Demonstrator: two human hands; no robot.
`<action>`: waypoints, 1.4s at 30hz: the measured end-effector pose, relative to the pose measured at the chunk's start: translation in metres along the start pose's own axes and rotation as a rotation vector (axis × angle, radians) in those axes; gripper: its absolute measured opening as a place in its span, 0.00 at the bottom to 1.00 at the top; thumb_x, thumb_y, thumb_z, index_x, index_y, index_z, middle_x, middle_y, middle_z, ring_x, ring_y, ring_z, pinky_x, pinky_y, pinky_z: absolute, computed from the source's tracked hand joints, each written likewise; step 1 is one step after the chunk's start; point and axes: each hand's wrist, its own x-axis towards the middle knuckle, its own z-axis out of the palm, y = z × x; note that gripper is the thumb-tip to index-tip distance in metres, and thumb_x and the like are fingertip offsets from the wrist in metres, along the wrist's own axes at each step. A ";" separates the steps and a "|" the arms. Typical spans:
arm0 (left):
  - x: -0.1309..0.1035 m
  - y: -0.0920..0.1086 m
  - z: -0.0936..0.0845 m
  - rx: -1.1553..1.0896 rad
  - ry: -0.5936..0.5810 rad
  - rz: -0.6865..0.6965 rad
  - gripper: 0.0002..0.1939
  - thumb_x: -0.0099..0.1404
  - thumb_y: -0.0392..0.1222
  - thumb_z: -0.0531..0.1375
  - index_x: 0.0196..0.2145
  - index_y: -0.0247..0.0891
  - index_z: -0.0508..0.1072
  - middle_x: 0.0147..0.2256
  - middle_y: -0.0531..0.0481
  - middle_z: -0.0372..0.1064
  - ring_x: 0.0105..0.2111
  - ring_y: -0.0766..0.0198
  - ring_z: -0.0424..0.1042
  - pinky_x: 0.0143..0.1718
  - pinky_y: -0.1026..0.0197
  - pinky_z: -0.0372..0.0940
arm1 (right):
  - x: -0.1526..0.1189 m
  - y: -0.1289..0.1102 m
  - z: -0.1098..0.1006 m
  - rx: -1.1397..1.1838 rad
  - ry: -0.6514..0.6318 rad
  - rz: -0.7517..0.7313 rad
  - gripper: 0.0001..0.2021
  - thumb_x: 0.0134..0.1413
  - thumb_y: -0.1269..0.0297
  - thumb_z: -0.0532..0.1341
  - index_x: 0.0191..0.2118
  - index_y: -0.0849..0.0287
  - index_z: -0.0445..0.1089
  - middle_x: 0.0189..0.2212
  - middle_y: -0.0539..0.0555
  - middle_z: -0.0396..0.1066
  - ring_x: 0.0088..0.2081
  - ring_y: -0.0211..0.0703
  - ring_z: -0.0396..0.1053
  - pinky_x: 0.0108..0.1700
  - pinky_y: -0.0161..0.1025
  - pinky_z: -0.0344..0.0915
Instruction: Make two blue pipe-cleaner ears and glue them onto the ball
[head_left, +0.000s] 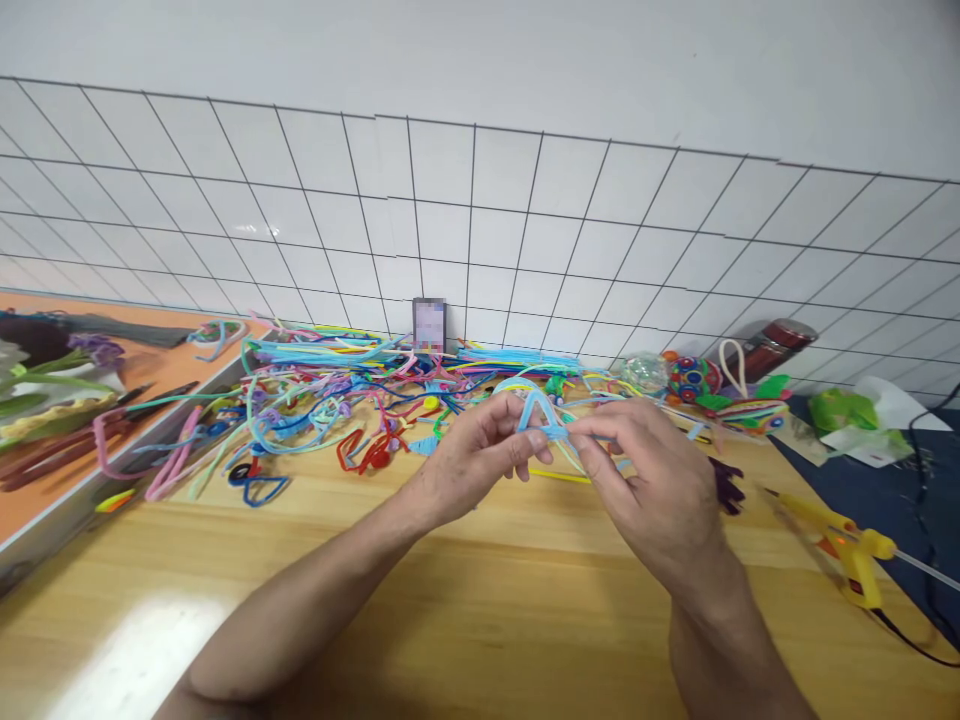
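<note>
Pipe cleaner, light blue and arching into a narrow loop, is spanning the gap between the two hands above the wooden surface. The left hand is pinching one side of it between thumb and fingers; the right hand is pinching the other side between thumb and forefinger, its remaining fingers curling. A yellow strip is lying below and between the hands. Just to the right of the right hand, a dark purple piece is resting, partly hidden behind it. Near the left hand, on its left, a bent red piece is lying, and farther left a blue wire triangle is lying flat. Beyond both hands, a tangle of coloured stems is spreading toward the white wall. Beyond the left hand, a small dark-framed device is standing upright, its screen blurred. Beyond the right hand, a clear ball, a patterned ball and a dark red cylinder are sitting near the wall. Well to the right of the right hand, a yellow glue gun is resting, its black cord trailing.
</note>
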 end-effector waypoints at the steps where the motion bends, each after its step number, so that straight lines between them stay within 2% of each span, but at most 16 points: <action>1: 0.000 0.000 0.000 -0.003 -0.005 0.001 0.20 0.66 0.55 0.70 0.37 0.36 0.70 0.31 0.52 0.72 0.26 0.71 0.68 0.29 0.67 0.66 | 0.000 0.000 0.000 -0.001 -0.001 0.001 0.07 0.67 0.75 0.63 0.42 0.55 0.71 0.36 0.53 0.75 0.41 0.45 0.74 0.45 0.42 0.70; 4: 0.000 -0.001 0.000 -0.015 -0.008 0.009 0.18 0.67 0.53 0.70 0.37 0.36 0.70 0.31 0.52 0.72 0.26 0.71 0.67 0.29 0.68 0.66 | 0.000 0.000 0.001 0.001 -0.010 0.016 0.07 0.67 0.75 0.63 0.42 0.55 0.71 0.36 0.53 0.76 0.41 0.45 0.74 0.45 0.42 0.70; 14: -0.001 0.000 -0.001 0.010 -0.003 0.011 0.21 0.66 0.57 0.69 0.37 0.37 0.69 0.32 0.50 0.74 0.27 0.70 0.69 0.29 0.66 0.66 | -0.003 0.001 0.003 0.000 -0.015 0.026 0.06 0.67 0.75 0.63 0.42 0.56 0.71 0.37 0.53 0.76 0.41 0.44 0.74 0.44 0.42 0.69; 19: 0.001 -0.001 -0.001 0.029 -0.002 0.022 0.20 0.66 0.56 0.70 0.36 0.37 0.70 0.31 0.52 0.73 0.26 0.71 0.68 0.28 0.67 0.65 | -0.002 0.001 0.004 0.008 -0.017 0.038 0.06 0.67 0.75 0.63 0.42 0.56 0.71 0.37 0.53 0.76 0.41 0.44 0.74 0.43 0.42 0.69; 29: 0.006 -0.002 -0.003 0.016 0.034 0.014 0.22 0.57 0.53 0.76 0.31 0.37 0.71 0.26 0.56 0.67 0.24 0.72 0.64 0.26 0.68 0.63 | -0.002 -0.003 0.007 0.013 -0.027 0.023 0.06 0.66 0.75 0.63 0.41 0.56 0.71 0.36 0.53 0.76 0.41 0.46 0.74 0.43 0.42 0.69; 34: 0.005 -0.002 -0.003 0.019 0.022 0.008 0.20 0.59 0.53 0.75 0.32 0.36 0.75 0.27 0.56 0.67 0.25 0.72 0.63 0.27 0.68 0.63 | -0.002 -0.004 0.010 0.009 -0.011 0.023 0.05 0.65 0.74 0.63 0.41 0.56 0.72 0.36 0.54 0.77 0.40 0.46 0.75 0.41 0.42 0.69; 42: 0.003 0.001 -0.002 0.058 0.042 0.004 0.21 0.60 0.56 0.74 0.30 0.36 0.74 0.26 0.55 0.66 0.25 0.71 0.62 0.27 0.66 0.62 | -0.002 -0.007 0.011 0.008 -0.017 0.038 0.06 0.66 0.74 0.62 0.41 0.54 0.72 0.36 0.54 0.78 0.40 0.47 0.76 0.41 0.44 0.70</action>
